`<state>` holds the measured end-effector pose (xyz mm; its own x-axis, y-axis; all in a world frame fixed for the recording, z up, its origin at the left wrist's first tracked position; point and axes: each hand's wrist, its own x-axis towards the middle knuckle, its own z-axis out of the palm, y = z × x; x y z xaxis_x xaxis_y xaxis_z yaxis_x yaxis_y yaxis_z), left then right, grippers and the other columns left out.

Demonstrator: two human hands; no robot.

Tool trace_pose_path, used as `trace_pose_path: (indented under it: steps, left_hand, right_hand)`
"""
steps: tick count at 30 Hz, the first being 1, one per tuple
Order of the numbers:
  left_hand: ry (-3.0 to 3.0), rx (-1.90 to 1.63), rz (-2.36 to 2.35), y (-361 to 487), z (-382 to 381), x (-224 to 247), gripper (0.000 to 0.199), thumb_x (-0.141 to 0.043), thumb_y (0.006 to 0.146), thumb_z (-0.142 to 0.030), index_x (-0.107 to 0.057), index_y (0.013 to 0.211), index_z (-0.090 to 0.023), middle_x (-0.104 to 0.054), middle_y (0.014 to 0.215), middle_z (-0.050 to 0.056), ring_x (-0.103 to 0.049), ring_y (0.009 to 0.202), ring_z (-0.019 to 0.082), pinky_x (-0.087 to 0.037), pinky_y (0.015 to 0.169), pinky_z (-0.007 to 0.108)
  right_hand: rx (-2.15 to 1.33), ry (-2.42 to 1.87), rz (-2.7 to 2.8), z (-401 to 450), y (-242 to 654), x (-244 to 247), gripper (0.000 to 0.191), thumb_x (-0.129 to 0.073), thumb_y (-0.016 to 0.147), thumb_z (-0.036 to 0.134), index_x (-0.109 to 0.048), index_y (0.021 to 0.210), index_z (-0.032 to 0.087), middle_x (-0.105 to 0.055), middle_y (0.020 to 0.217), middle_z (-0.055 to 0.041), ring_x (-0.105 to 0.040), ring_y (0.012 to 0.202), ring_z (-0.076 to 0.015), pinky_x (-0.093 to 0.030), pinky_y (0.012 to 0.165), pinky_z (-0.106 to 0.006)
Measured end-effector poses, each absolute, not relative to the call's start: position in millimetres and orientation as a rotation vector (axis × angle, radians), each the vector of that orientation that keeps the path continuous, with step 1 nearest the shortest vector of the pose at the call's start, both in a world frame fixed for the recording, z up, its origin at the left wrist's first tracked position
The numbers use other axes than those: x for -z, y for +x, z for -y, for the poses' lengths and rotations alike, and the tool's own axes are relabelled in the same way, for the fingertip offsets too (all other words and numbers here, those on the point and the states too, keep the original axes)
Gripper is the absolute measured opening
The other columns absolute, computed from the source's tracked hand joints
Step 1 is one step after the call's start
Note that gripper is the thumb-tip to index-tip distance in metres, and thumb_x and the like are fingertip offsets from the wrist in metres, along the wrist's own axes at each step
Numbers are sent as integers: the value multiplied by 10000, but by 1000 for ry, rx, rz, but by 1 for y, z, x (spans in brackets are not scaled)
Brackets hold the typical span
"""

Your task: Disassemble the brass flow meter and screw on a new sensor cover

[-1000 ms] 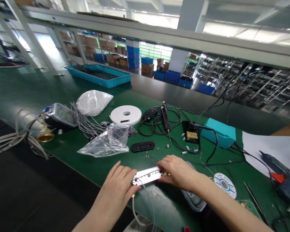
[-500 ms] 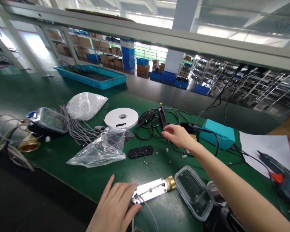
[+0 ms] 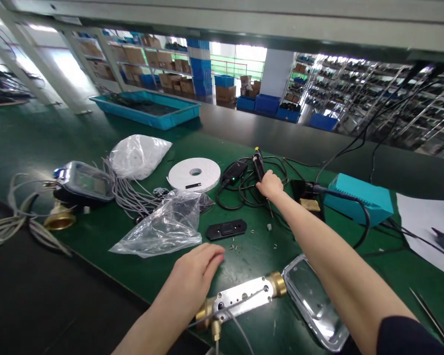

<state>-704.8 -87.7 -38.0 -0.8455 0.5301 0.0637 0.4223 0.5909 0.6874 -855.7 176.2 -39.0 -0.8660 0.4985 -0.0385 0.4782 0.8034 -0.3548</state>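
Head: right hand (image 3: 272, 185) partly hides screwdriver (image 3: 258, 164).

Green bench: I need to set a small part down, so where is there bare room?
The bench is bare between the blue-green tray and white reel, and nearer, between the clear bag and left hand. It is crowded where the right hand grips the black tool, amid looped cables.

A factory workshop: the long dark-green worktop (image 3: 144, 276) carries small loose metal screws (image 3: 234, 246) and a slim black power screwdriver (image 3: 258, 165); brown cardboard boxes (image 3: 225, 93) and blue plastic crates (image 3: 267, 104) stand upper centre, crowded metal racks (image 3: 403, 113) upper right.
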Motion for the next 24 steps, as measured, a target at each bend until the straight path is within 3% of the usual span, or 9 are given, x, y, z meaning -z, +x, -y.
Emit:
trace_pose_path:
  steps: [3,5,8,11,14,19,24]
  left_hand:
    - [817,-804,-2676,-719,65,42,128,-503,906,-109,-593,983,-158,-592,946,44,-587,879,200,-467,791,320]
    - [818,-633,-2680,-722,55,43,122,-545,891,-85,-580,998,-133,-571,976,62,-584,890,206,-460,792,314]
    - [829,-526,-2681,-723,48,46,95,-535,889,-64,-578,960,-110,-551,974,79,-586,864,219,-456,756,316]
    - [841,-540,-2683,-724,46,49,137,-464,895,-26,-579,900,-99,-542,922,84,-581,806,228,-443,702,324]
    - [859,-589,-2682,-727,46,52,171,-436,898,-17,-586,863,-93,-543,882,88,-569,789,235,-431,693,331]
    - [864,-799,-2658,-728,54,52,115,-518,913,-83,-605,846,-116,-570,871,56,-572,816,194,-431,740,290]
    - [829,-1340,-2400,-714,64,43,47,-592,895,-166,-630,868,-173,-600,828,-19,-555,687,112,-425,642,207]
  right_hand:
    - [-658,-820,2913,-175,-856,40,556,-642,719,262,-467,1178,4,-561,1192,-284,-531,1152,-342,-415,956,-428]
    - [-778,-814,2897,-176,-851,36,445,-607,724,291,-540,1075,25,-613,1096,-253,-574,1079,-329,-441,907,-406]
    - [-1047,-739,2844,-179,-836,24,276,-499,762,356,-592,814,102,-654,823,-151,-634,818,-248,-484,711,-328]
    - [-1335,-589,2721,-180,-812,4,259,-414,786,379,-530,709,160,-575,659,-41,-548,589,-138,-433,533,-250]
    - [-1559,-441,2532,-177,-783,-21,235,-420,787,404,-491,742,184,-518,671,13,-477,563,-88,-412,509,-209]
    - [-2346,-132,1831,-159,-733,-62,235,-584,733,377,-530,848,179,-517,658,30,-483,582,-93,-464,559,-234]
    - [-2597,-54,1502,-151,-701,-90,388,-610,757,505,-589,1018,219,-475,615,51,-404,494,-71,-387,454,-209]
